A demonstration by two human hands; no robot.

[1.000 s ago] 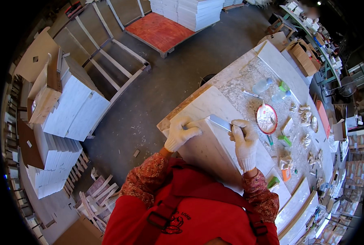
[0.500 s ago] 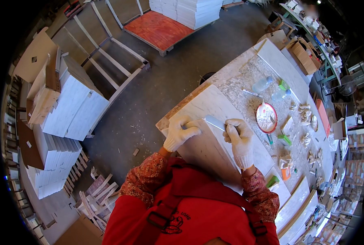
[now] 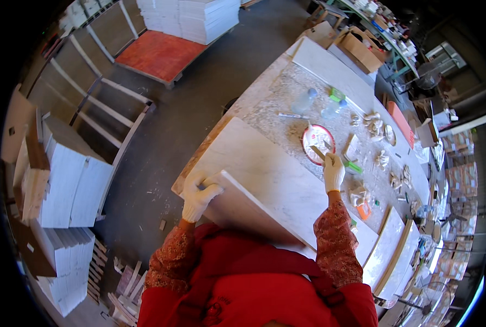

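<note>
My left hand (image 3: 198, 197), in a white knit glove, grips the end of a pale marble slab (image 3: 254, 210). That slab stands tilted on its edge along the near side of the worktable. Farther right, my gloved right hand (image 3: 334, 173) is closed around a putty knife (image 3: 317, 153), its blade over a red-rimmed round plate (image 3: 311, 136) smeared with white paste. Another smear-veined white slab (image 3: 259, 155) lies flat behind the tilted one. My right palm hides the knife's handle.
The dusty worktable (image 3: 278, 90) carries clear bottles (image 3: 304, 100), a marker (image 3: 293, 115), a green block (image 3: 353, 167), crumpled gloves (image 3: 373, 126) and an orange item (image 3: 364, 210). Stacked white slabs (image 3: 71, 185) stand at left near a metal rack (image 3: 108, 111). A red-topped pallet (image 3: 158, 54) sits beyond.
My right hand has moved the putty knife from the tilted slab's edge out to the plate. My left hand stays at the slab's end. The view has shifted to the right.
</note>
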